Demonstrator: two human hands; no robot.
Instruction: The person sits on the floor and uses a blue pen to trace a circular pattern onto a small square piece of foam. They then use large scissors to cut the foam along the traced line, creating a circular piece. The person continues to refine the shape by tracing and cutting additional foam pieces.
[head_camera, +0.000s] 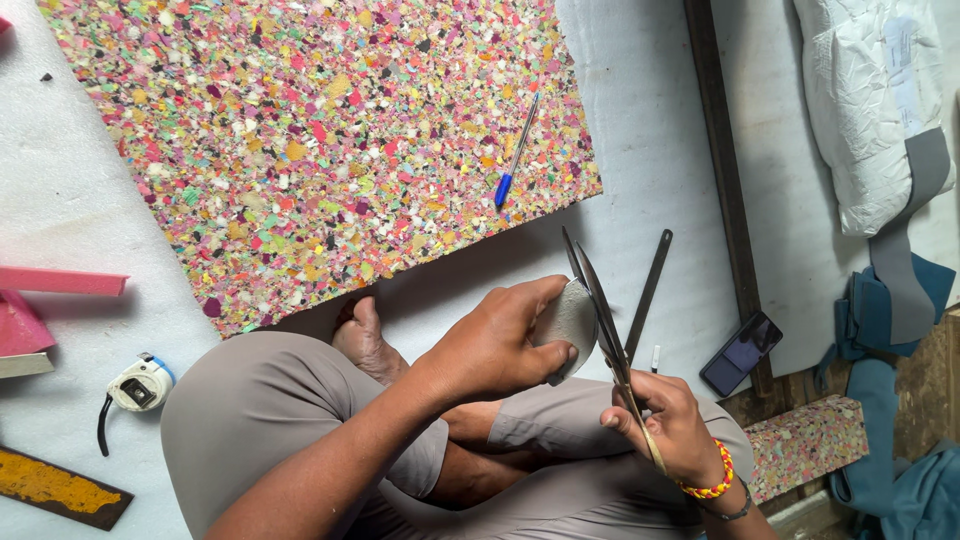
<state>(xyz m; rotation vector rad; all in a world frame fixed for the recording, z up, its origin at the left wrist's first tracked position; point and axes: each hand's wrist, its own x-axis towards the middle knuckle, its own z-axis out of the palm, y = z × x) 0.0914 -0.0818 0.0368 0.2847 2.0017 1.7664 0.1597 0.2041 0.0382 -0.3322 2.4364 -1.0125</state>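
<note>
Left hand: the left hand (495, 345) is wrapped around a small grey piece (566, 322), thumb underneath and fingers curled over the top, so it's a firm grasp, held up over the lap.

Right hand: the right hand (672, 425) has its fingers through the handles of a pair of scissors (605, 335), gripping them tight. There's a red and yellow beaded bracelet (712, 480) on that wrist.

Where the grey piece is: up in the air between the two hands, above the crossed legs, not resting on anything. The scissor blades sit right along its right edge, touching or just about.

Blades: look nearly closed and pointing up and away, honestly can't tell if they're biting into the material or only lying against it.

How far along: my guess is trimming is mid-way. The near edge of the piece already looks rounded, but I can't see any offcuts lying around, so how much is left is hard to call.

Foam sheet: big multicoloured speckled foam sheet (320, 140) lying flat on the white floor covering (70, 200) ahead of the knees, with a blue pen (515, 155) on top of it.

Other stuff: a tape measure (140, 385) on the floor well off to the left, a thin dark metal strip (648, 295) just beyond the scissors, a dark phone (740, 353) further right, and a smaller block of the same speckled foam (805, 445) by the right elbow.
</note>
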